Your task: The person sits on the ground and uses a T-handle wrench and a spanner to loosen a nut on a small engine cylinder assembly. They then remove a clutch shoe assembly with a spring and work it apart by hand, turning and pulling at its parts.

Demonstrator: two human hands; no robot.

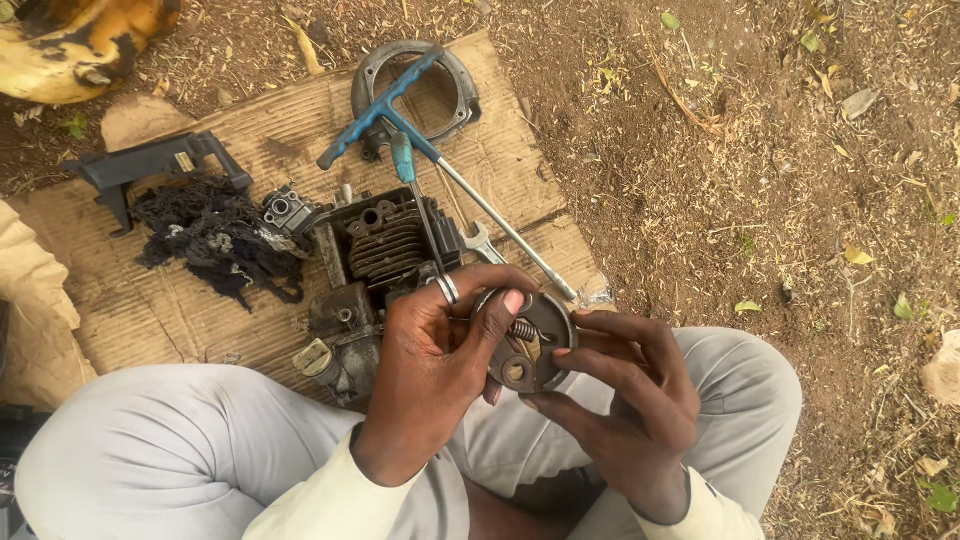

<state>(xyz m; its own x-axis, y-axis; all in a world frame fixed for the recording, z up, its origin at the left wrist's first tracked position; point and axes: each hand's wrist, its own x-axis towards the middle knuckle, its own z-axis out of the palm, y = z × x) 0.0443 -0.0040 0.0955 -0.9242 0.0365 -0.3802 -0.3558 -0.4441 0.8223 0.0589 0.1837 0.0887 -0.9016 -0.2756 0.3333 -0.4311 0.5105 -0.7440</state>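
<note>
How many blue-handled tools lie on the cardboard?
2: a blue T-handle wrench across the round metal housing, and a blue-handled screwdriver resting on the engine block. Others may be hidden.

The engine block point(385, 262) lies on the cardboard point(140, 310); rag point(215, 240) left of it, T-wrench point(400, 125) behind.

The left hand point(435, 360) covers the left part of the round metal disc point(530, 345), and the fingers of the right hand point(625, 400) hide its lower right rim. Just beyond the hands, the near side of the small engine point(375, 265) is lost behind the left hand's knuckles. Far up and left of the hands, a yellow object point(70, 40) is cut off by the picture's edge. The forearms run off the bottom edge.
</note>
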